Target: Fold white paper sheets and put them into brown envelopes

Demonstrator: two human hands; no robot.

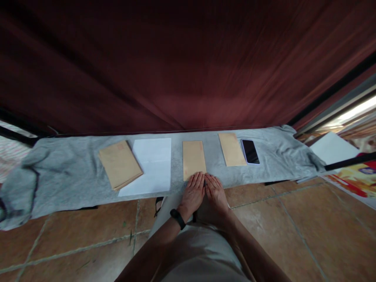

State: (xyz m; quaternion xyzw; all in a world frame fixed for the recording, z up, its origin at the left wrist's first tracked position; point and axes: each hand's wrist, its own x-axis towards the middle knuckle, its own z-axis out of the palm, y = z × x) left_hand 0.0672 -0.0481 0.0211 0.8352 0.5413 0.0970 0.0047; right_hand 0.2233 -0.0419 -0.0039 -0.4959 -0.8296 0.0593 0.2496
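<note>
A brown paper envelope (194, 158) lies flat on the grey cloth straight in front of me. My left hand (194, 190), with a dark band on its wrist, rests flat with its fingertips on the envelope's near edge. Beside it, my right hand (215, 190) lies flat on the cloth's near edge, fingers stretched out, close to the envelope's lower right corner. Neither hand grips anything. To the right lies another brown envelope (232, 149). On the left a stack of brown envelopes (120, 164) partly covers some white paper (155, 164).
A phone (250, 151) with a dark screen lies right of the single envelope. The grey cloth (70, 168) covers a long narrow bench. Behind it hangs a dark red curtain (188, 70). A white sheet (333, 149) and a colourful printed sheet (357, 180) are at far right.
</note>
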